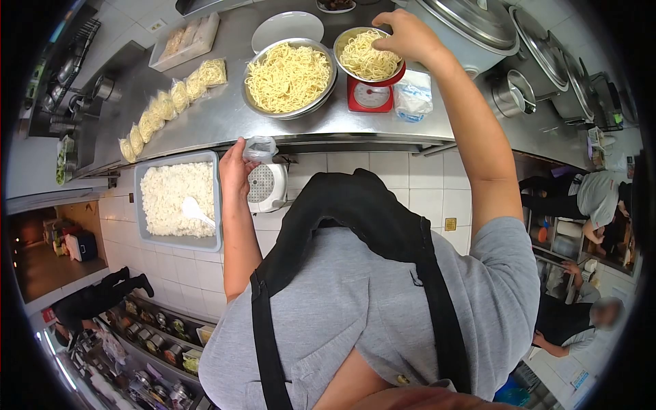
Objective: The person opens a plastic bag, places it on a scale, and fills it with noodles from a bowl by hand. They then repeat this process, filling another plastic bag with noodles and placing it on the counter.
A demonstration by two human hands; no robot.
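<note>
R hand (412, 35) is at 2 o'clock of the small metal bowl (347, 36); its fingers are half curled, thumb apart, tips at the noodles (369, 58); can't tell if they've got hold of any. Bowl sits on the red scale (370, 98), dial at 6 o'clock, on the steel desk (212, 116). White/blue plastic pack (414, 96) at 3 o'clock of scale.

L hand (236, 171) is off the near desk edge, approx 7 o'clock of the big noodle bowl (287, 115); fingers part-closed on a clear plastic bag (261, 147), mouth open.

Big bowl's at 9 o'clock of the small one, w/ white plate (287, 29) at its 12. Bagged noodles (180, 96) run in a row, approx 9 to 8 o'clock of it. Rice tub (219, 184) w/ white paddle (197, 210) at 7-8 o'clock, below the desk edge.
</note>
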